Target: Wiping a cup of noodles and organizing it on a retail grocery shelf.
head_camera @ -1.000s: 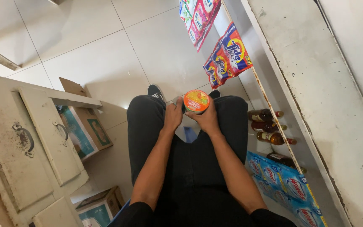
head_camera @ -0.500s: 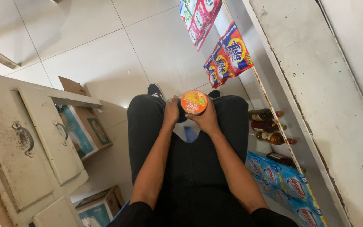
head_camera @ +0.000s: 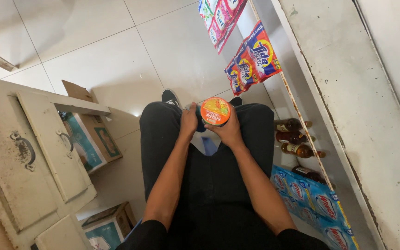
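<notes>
While both hands clasp it over the lap, the round cup [head_camera: 215,111] shows an orange printed lid; left hand [head_camera: 189,122] grips its left side, right hand [head_camera: 228,131] its right.

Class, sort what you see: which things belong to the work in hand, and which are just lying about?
In hand: round orange-lidded cup, held by left hand and right hand.

Lying about: brown glass bottles, orange sachet strips, blue packets, open cardboard box, cream cabinet.

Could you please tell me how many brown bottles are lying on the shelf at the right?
4 brown bottles: three stacked close together, one lower, apart; more may be hidden behind the shelf edge.
</notes>
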